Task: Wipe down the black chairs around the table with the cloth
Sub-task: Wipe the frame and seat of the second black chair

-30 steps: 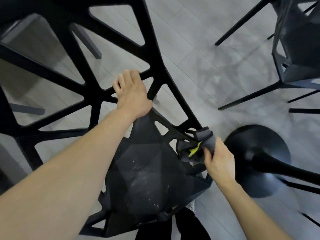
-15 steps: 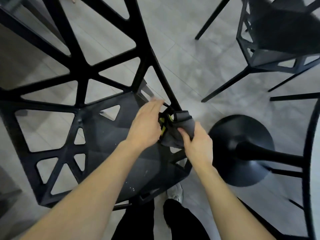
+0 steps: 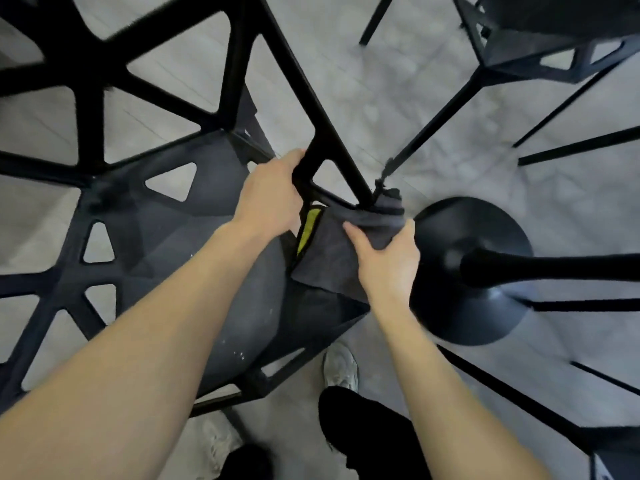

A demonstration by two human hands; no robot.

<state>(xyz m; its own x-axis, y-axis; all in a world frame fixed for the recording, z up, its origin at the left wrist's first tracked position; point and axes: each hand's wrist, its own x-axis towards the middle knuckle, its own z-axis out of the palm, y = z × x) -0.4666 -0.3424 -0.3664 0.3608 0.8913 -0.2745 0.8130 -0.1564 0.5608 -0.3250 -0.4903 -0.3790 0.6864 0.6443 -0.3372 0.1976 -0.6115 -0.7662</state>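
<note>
since half a second ago the left hand (image 3: pixel 266 199) has left the cloth (image 3: pixel 332 258) and gone up to the nearest black chair (image 3: pixel 166 216), where its fingers now curl round a slanting strut of the open-work backrest, just above the joint where that strut meets the seat's corner; the view has also swung a little, so the seat sits lower and more to the left. the right hand (image 3: pixel 384 261) pinches the dark grey cloth between thumb and fingers at its upper fold, the bunched top edge pressed against the foot of the strut, while the rest hangs flat over the seat's right corner with a strip of yellow-green trim showing beside the left wrist. the step in hand looks to be wiping the frame where backrest and seat join, with the left hand steadying the chair. the next move probably calls for wrapping the cloth round the strut and drawing it along the bar while the left grip holds firm, then moving to the neighbouring bars; pale specks on the seat suggest that surface still wants a pass. both grips are closed on something: the left clasps the strut, the right holds the cloth. a round black pedestal base (image 3: pixel 471 271) stands on the grey floor just right of the right hand, and a second black chair (image 3: pixel 540 46) stands well apart at the upper right, seemingly not yet being wiped.
</note>
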